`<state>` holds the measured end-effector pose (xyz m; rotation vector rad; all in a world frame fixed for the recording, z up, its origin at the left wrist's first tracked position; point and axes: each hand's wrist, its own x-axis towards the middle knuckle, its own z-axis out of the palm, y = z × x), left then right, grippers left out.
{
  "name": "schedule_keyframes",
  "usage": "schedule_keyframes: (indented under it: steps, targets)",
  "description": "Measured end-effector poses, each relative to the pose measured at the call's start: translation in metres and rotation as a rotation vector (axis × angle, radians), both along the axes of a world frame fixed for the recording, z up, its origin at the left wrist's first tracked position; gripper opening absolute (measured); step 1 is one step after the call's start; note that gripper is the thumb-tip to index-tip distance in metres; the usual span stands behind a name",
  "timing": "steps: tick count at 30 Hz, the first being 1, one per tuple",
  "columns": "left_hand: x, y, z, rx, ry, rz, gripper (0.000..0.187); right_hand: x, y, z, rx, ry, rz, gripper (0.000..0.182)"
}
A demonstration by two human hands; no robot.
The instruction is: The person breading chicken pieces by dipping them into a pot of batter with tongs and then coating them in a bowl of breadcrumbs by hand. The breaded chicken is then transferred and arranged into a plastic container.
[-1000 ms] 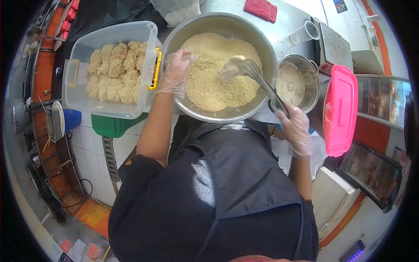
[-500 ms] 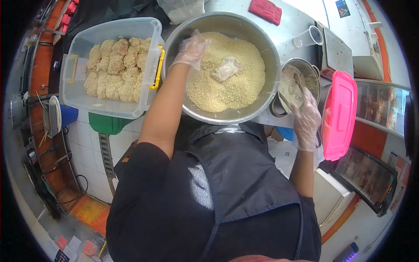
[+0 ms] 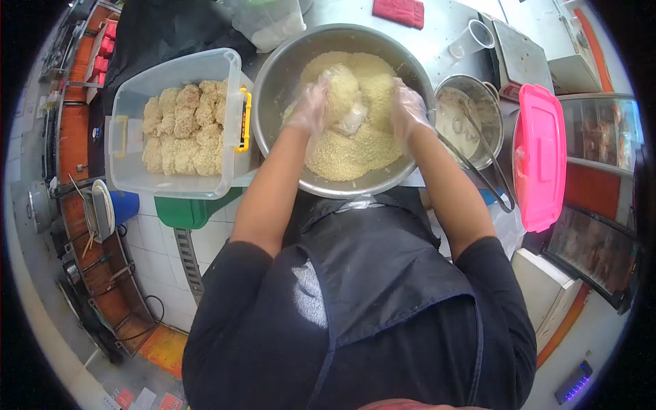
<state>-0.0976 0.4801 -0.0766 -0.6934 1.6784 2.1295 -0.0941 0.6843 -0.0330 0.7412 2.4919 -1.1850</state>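
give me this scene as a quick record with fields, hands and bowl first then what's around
left hand: clear glove, in the bowl, at the crumbs
right hand: clear glove, at the bowl's right side, also at the crumbs
bowl: metal, holds crumbs and a pale piece, partly covered
left of bowl: clear tub with rows of coated pieces
right of bowl: pot of pale mix, tongs leaning in it
far right: pink lid
behind: red cloth, clear cup

Bright light, pale glare on the steel tabletop (image 3: 439, 29), strong fisheye curvature toward black corners
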Motion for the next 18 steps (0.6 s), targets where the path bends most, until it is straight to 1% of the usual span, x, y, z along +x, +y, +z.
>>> schedule_keyframes:
  steps: [1,2,3,4,5,6,7,8,9,11,12,13,14,15,16,17,18]
  targets:
    - [0.011,-0.007,0.019,0.046,0.059,-0.115,0.074,0.007,0.000,0.017,-0.087,0.108,-0.052,0.047]
    - [0.018,-0.012,0.030,0.092,0.112,-0.229,0.067,0.004,0.007,0.015,-0.085,0.105,-0.053,0.047]
    - [0.023,-0.015,0.033,0.095,0.103,-0.227,0.067,0.000,0.021,0.011,-0.157,0.211,0.105,0.048]
    - [0.029,-0.017,0.034,0.024,0.126,-0.194,0.063,-0.003,0.028,0.007,-0.233,0.313,0.261,0.049]
    - [0.032,-0.019,0.035,-0.048,0.156,-0.163,0.059,-0.010,0.030,0.003,-0.234,0.307,0.259,0.049]
    - [0.030,-0.029,0.024,-0.049,0.157,-0.161,0.059,-0.022,0.029,0.000,-0.232,0.320,0.267,0.049]
    - [0.025,-0.042,0.005,-0.257,0.201,-0.254,0.058,-0.031,0.028,-0.001,-0.231,0.336,0.277,0.048]
    - [0.022,-0.050,-0.007,-0.467,0.243,-0.344,0.057,-0.035,0.023,-0.003,-0.025,0.479,0.348,0.043]
    - [0.027,-0.051,-0.007,-0.471,0.245,-0.339,0.057,-0.042,0.017,0.002,-0.029,0.484,0.352,0.043]
    - [0.041,-0.050,-0.005,-0.696,0.292,-0.253,0.047,-0.056,-0.003,0.020,-0.100,-0.048,0.509,0.039]
    - [0.044,-0.056,-0.029,-0.702,0.292,-0.253,0.047,-0.053,-0.020,0.022,-0.156,-0.124,0.549,0.041]
    - [0.048,-0.065,-0.070,-0.681,0.490,-0.179,0.045,-0.046,-0.037,0.023,-0.484,-0.348,0.307,0.045]
    - [0.050,-0.072,-0.092,-0.656,0.687,-0.103,0.043,-0.041,-0.046,0.018,-0.262,-0.271,0.683,0.043]
    - [0.056,-0.071,-0.070,-0.663,0.685,-0.106,0.043,-0.042,-0.052,-0.023,-0.084,-0.211,1.050,0.041]
    - [0.068,-0.065,-0.023,-0.701,0.638,-0.234,0.039,-0.049,-0.047,-0.178,-0.131,-0.149,1.028,0.038]
    - [0.077,-0.062,0.014,-0.738,0.596,-0.360,0.035,-0.046,-0.052,-0.174,-0.136,-0.141,1.027,0.038]
    - [0.081,-0.064,0.033,-0.746,0.604,-0.361,0.035,-0.037,-0.058,-0.155,-0.183,-0.187,0.939,0.037]
